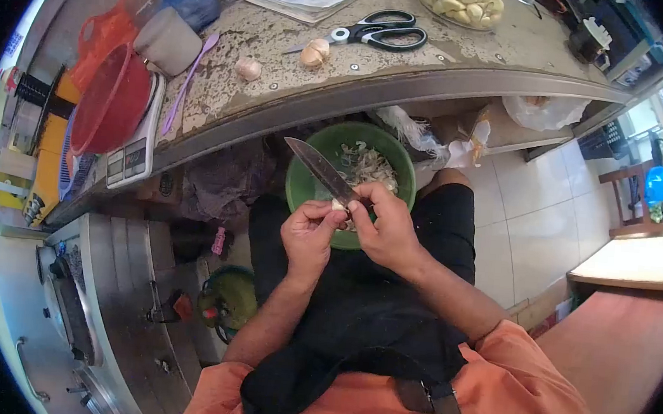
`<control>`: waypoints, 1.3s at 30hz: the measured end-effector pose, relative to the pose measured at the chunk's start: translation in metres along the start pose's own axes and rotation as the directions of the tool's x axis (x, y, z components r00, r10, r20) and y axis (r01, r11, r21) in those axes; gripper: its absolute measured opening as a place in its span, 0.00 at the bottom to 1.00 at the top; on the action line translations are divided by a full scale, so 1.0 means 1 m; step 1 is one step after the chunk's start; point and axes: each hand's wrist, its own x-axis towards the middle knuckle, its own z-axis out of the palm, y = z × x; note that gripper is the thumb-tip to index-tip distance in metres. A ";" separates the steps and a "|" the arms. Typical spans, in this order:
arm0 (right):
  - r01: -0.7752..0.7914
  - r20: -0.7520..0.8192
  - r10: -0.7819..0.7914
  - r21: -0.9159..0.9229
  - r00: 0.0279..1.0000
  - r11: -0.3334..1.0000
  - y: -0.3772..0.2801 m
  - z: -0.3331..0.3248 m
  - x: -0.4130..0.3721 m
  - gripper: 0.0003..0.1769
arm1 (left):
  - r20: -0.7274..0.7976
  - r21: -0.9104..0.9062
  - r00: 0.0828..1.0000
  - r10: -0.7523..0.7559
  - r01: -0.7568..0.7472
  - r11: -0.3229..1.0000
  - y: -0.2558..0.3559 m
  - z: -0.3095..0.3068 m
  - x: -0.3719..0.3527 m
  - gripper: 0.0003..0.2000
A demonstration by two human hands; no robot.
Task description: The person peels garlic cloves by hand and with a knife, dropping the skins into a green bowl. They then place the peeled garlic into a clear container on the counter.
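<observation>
right hand (388,231) gripping knife (322,171), left hand (308,232) pinching garlic clove (339,205)

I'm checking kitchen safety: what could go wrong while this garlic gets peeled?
The knife blade sits close to the left hand pinching the garlic clove; a slip of the right hand could cut it. Neither hand steadies the green bowl, so it might tip and spill its peels.

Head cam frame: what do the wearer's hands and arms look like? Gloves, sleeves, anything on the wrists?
Both are bare: the left hand and right hand show no gloves, no rings, no watch or band. The forearms are uncovered below short orange sleeves. A black apron with a dark strap covers the front.
</observation>
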 end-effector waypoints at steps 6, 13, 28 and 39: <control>-0.062 -0.043 0.063 0.014 0.997 0.998 0.002 0.000 0.000 0.09 | -0.012 -0.086 0.999 -0.029 0.028 0.996 -0.005 0.003 -0.001 0.04; -0.214 0.011 0.231 0.415 0.973 0.884 0.021 0.006 0.003 0.07 | -0.008 -0.165 0.985 -0.170 0.166 0.972 -0.006 0.006 0.003 0.09; -0.208 0.010 0.218 0.350 0.976 0.913 0.033 -0.004 0.003 0.08 | -0.033 -0.245 0.976 -0.215 0.200 0.949 -0.007 0.003 0.007 0.12; -0.014 0.072 0.017 -0.042 0.997 0.999 -0.005 -0.014 0.005 0.08 | -0.015 -0.178 0.987 -0.161 0.156 0.971 -0.011 0.000 -0.001 0.14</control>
